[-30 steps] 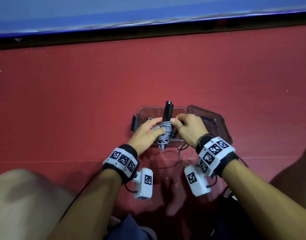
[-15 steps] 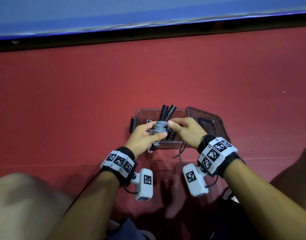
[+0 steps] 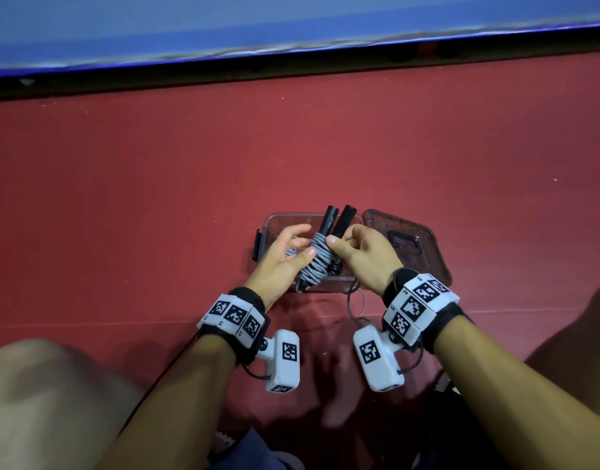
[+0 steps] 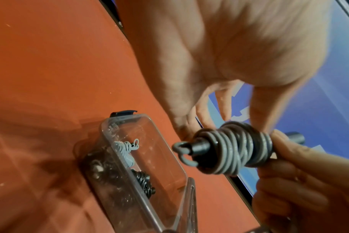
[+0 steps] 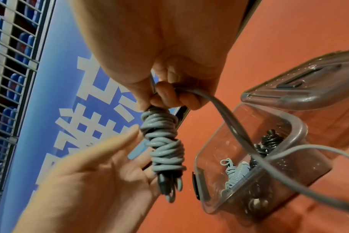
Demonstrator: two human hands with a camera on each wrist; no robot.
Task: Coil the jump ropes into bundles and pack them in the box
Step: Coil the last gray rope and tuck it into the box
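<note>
A grey jump rope (image 3: pixel 317 262) is wound into a tight bundle round its two black handles (image 3: pixel 336 220), held just above the clear box (image 3: pixel 278 220). My right hand (image 3: pixel 363 252) pinches the top of the coil (image 5: pixel 163 141) and curls round the loose tail (image 5: pixel 239 134), which trails down over the box rim. My left hand (image 3: pixel 285 259) has its fingers straight and spread, with the thumb touching the coil's side (image 4: pixel 235 148). Inside the box (image 4: pixel 149 157) lie a pale grey bundle (image 4: pixel 125 149) and a black bundle (image 4: pixel 143 181).
The box lid (image 3: pixel 407 239) lies open against the box's right side on the red floor. A blue banner wall (image 3: pixel 292 22) runs along the far edge. My knees (image 3: pixel 47 401) frame the near corners.
The bundle has tilted so both black handle ends show, splayed apart. My left hand has loosened from wrapping the coil to spread fingers. The right hand keeps its pinch.
</note>
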